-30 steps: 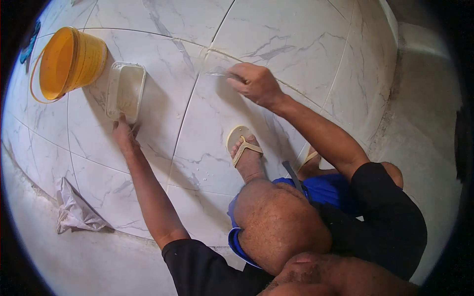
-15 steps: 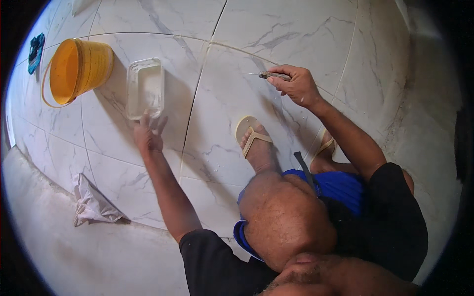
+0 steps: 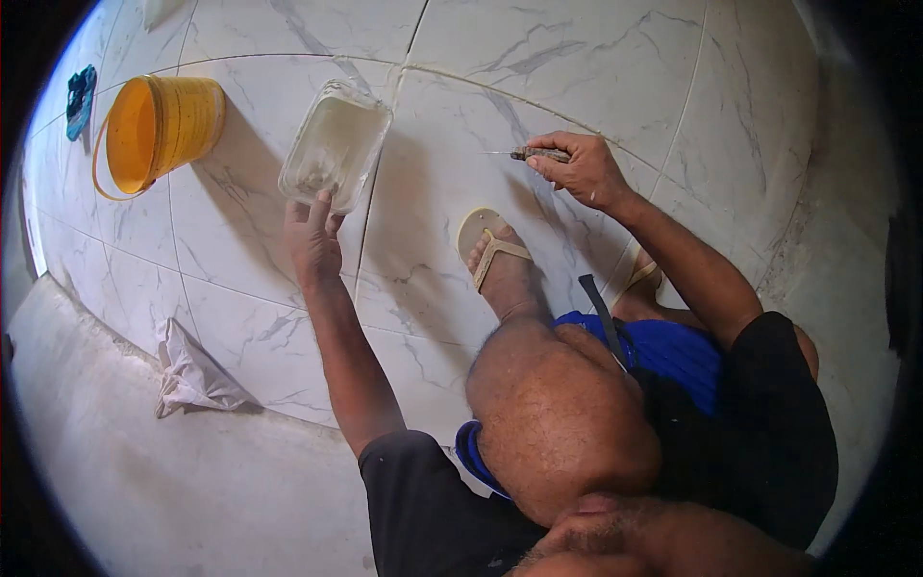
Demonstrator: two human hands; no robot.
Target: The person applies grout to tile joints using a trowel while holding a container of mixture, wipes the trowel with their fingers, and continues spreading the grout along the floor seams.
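My left hand (image 3: 315,245) grips the near rim of a clear rectangular plastic tub (image 3: 338,144), thumb over the edge. The tub is tilted, and whitish residue coats its inside. My right hand (image 3: 585,171) is closed round the dark, stained handle of a small tool (image 3: 543,154) with a thin narrow blade that points left. The blade's tip is above the tiles, apart from the tub. White marbled floor tiles (image 3: 461,125) lie beneath both hands, with joints between them, some dark and some pale.
Left of the tub stands a yellow bucket (image 3: 192,120) with its handle hanging down. A dark teal cloth or bag (image 3: 80,101) lies beyond it. A crumpled whitish cloth (image 3: 192,375) rests at the tile edge by rough concrete (image 3: 250,471). My sandalled foot (image 3: 498,252) is between my hands.
My left hand has taken hold of the tub and moved it to the right, away from the bucket, tilting it. The right hand with the tool has barely moved.
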